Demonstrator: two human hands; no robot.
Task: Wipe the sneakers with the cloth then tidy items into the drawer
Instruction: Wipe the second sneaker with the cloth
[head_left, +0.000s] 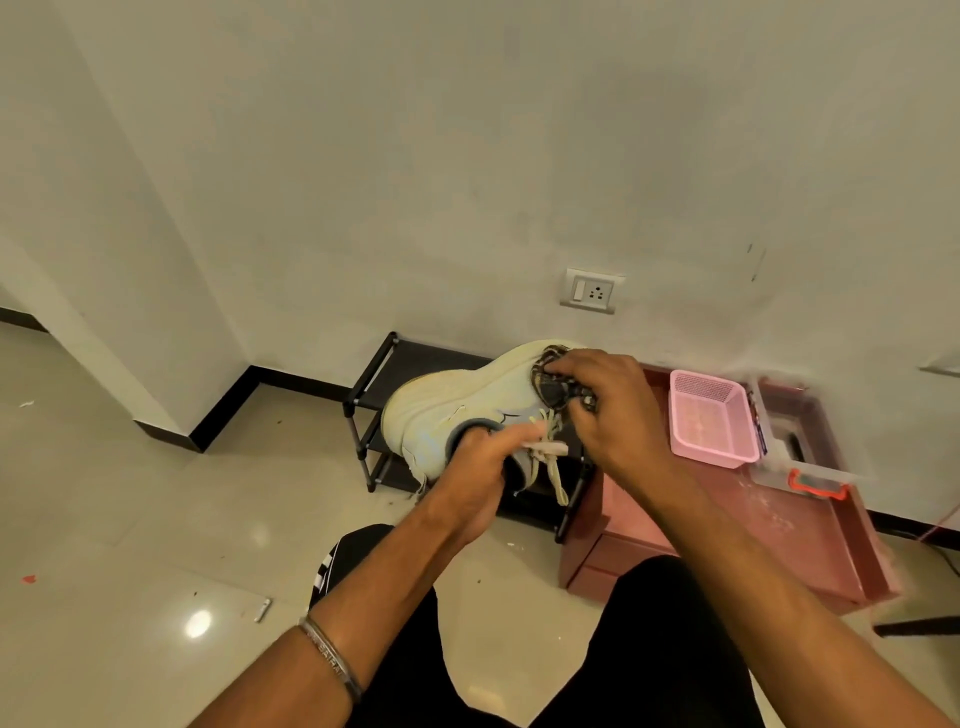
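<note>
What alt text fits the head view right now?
The left hand holds a pale sneaker by its opening while the right hand rubs a dark cloth on its sole. A pink basket sits on a reddish drawer unit at right.

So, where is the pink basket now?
In the head view the pink basket sits right of centre on the reddish drawer unit, just right of the right hand.

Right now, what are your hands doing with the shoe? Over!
Left hand grips sneaker at its opening. Right hand presses dark patterned cloth on sneaker. Nothing in the way.
</note>
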